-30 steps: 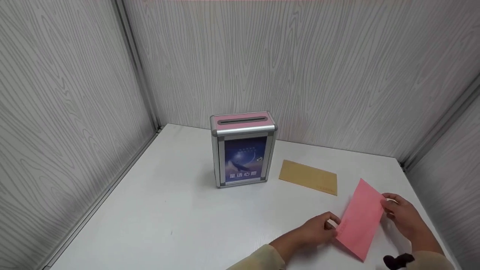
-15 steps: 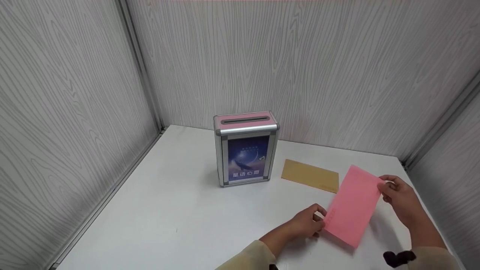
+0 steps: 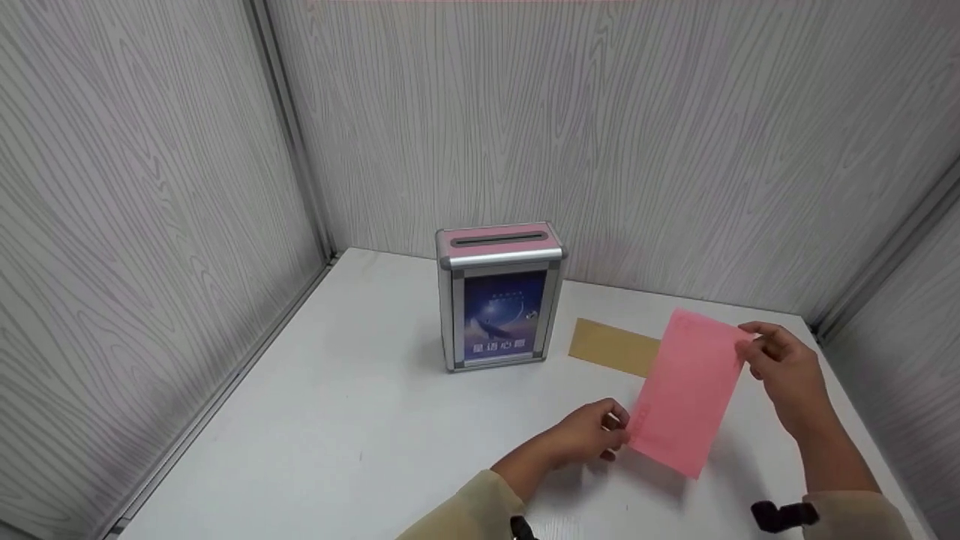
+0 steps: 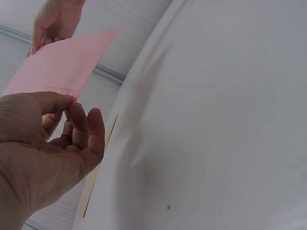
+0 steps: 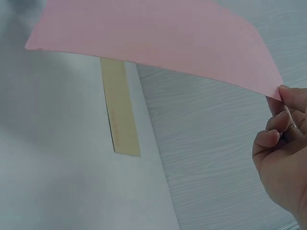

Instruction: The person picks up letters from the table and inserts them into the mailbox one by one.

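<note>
A pink envelope is held tilted above the table between both hands. The left hand pinches its lower left corner between thumb and finger, beside a row of small printed boxes seen in the left wrist view. At the upper right corner, the right hand pinches it the same way, its other fingers curled, as the right wrist view shows. Behind the pink envelope, a tan envelope lies flat on the table, its right end covered in the head view.
An upright silver-framed box with a slot in its pink top stands left of the tan envelope. The white table is bounded by wood-grain panels at the back and both sides.
Both hands have lifted the pink envelope and carried it leftward and farther from the body. It now overlaps the tan envelope in the head view. The head view has shifted slightly.
</note>
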### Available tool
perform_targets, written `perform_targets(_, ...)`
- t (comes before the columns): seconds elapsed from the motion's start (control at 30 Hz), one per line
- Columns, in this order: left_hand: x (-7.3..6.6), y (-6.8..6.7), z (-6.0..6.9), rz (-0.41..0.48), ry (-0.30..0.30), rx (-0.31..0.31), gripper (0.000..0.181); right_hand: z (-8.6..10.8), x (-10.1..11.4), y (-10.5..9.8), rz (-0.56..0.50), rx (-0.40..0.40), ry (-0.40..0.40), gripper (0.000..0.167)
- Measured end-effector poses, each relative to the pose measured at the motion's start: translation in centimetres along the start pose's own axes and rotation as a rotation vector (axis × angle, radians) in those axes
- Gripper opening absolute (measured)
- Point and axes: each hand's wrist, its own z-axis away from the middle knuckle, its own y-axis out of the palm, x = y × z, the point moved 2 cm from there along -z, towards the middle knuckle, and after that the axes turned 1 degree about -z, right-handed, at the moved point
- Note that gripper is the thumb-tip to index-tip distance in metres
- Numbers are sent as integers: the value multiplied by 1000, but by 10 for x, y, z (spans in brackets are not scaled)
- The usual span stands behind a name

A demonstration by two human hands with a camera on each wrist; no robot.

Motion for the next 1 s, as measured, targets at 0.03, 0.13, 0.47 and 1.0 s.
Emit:
perform_targets(0.03, 1, -3, 1, 6, 1, 6, 8, 1, 4, 2, 9, -10, -2, 36)
perform_targets(0.13, 2, -11, 4, 8, 14, 17, 7, 3, 14, 10, 64, -42, -21, 38)
perform_targets(0.47, 3, -33, 15, -63, 63, 17, 6, 8, 35, 38, 99, -100, -89, 38)
perform_targets(1.0, 8, -53, 24, -173, 105, -2, 8, 10, 48, 68, 78, -84, -147, 33)
